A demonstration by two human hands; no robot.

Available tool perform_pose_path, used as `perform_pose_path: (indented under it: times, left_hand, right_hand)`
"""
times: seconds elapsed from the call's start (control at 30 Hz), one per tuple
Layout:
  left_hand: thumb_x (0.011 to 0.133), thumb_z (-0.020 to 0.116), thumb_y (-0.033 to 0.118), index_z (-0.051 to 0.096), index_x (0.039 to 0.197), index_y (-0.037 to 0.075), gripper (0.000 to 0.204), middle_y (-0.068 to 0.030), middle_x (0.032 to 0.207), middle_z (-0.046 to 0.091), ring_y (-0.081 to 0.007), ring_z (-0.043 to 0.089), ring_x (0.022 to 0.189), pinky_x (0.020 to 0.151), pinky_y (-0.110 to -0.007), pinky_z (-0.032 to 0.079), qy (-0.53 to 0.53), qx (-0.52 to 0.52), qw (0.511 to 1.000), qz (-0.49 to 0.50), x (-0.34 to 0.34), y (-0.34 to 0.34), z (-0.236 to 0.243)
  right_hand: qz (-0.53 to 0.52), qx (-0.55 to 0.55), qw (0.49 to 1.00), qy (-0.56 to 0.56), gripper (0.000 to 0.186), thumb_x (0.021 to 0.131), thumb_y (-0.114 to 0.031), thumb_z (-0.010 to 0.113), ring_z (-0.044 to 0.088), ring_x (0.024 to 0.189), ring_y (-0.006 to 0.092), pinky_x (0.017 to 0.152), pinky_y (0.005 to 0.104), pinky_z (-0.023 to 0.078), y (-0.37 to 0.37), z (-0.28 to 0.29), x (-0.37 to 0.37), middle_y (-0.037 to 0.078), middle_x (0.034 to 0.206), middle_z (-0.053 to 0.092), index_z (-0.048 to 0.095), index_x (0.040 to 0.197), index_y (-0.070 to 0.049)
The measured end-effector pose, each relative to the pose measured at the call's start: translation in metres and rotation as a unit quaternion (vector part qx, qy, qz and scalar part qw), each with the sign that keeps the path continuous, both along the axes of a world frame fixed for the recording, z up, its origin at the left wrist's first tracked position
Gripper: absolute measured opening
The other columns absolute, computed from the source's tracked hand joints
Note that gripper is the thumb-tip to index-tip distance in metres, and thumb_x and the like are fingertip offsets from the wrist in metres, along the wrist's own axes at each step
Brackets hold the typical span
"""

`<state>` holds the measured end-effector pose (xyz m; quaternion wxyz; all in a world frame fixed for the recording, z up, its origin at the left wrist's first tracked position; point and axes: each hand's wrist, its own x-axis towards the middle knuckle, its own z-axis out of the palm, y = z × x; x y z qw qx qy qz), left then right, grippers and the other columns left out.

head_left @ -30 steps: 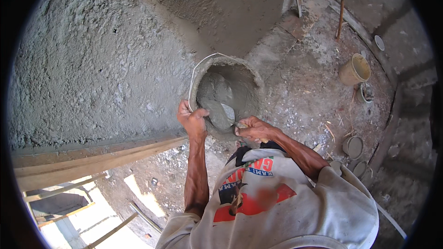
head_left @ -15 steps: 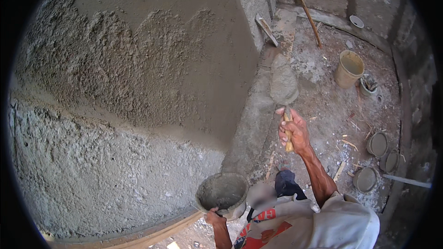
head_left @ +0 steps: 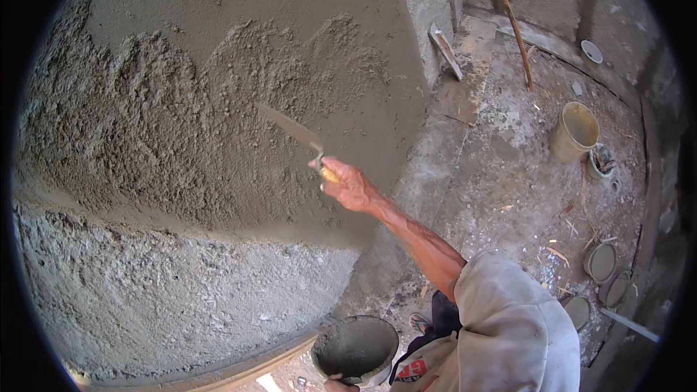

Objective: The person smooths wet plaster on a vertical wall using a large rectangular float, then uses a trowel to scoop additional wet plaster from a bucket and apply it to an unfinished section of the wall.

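My right hand (head_left: pixel 352 185) is wrapped round the yellowish handle of a pointed trowel (head_left: pixel 289 126). Its blade, seen nearly edge-on, is out over the wet mortar wall (head_left: pixel 167 138); whether it touches the surface I cannot tell. Rough, lumpy mortar covers the wall's middle, with smoother mortar above and to the right. Low down near my body, my left hand (head_left: pixel 338 385) grips the rim of a bucket (head_left: pixel 382 373) with grey mortar inside. Only part of that hand shows at the lower edge.
On the right floor stand a beige bucket (head_left: pixel 560 147), a small bowl of things (head_left: pixel 594 168) and several mortar-filled containers. A long stick (head_left: pixel 517 29) leans at the back near a wooden float (head_left: pixel 445 51). Wood scraps litter the floor; a wooden board (head_left: pixel 287 357) runs along the wall's lower edge.
My right hand has swung left to the wall with the trowel. The mortar heaped on its blade no longer shows. The bucket and left hand sit slightly lower in view.
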<state>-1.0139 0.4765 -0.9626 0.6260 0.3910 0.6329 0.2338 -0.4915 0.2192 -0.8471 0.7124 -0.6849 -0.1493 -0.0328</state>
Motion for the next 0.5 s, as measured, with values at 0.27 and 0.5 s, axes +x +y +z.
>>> perform_pose_path:
  times: [0.27, 0.5]
  left_hand:
    - [0.059, 0.055, -0.001, 0.058, 0.102, 0.001, 0.044, -0.0121, 0.103, 0.065, -0.0309, 0.066, 0.091, 0.084, -0.043, 0.057, -0.156, 0.005, 0.986, -0.056, 0.049, -0.022, 0.022]
    - [0.064, 0.052, -0.008, 0.060, 0.096, 0.002, 0.034, -0.0044, 0.092, 0.063, -0.0136, 0.056, 0.078, 0.074, -0.025, 0.046, -0.244, 0.093, 0.908, -0.329, 0.100, -0.004, 0.059]
  right_hand:
    - [0.371, -0.208, 0.899, 0.102, 0.045, 0.089, -0.017, 0.065, 0.065, 0.096, 0.0295, 0.084, 0.0409, 0.052, -0.012, -0.030, -0.251, 0.020, 0.102, 0.069, 0.062, 0.133, -0.006]
    - [0.250, -0.529, 0.806, 0.092, 0.043, 0.085, -0.016, 0.061, 0.068, 0.105, 0.0484, 0.093, 0.0552, 0.054, 0.005, -0.104, -0.332, 0.032, 0.107, 0.070, 0.062, 0.122, 0.006]
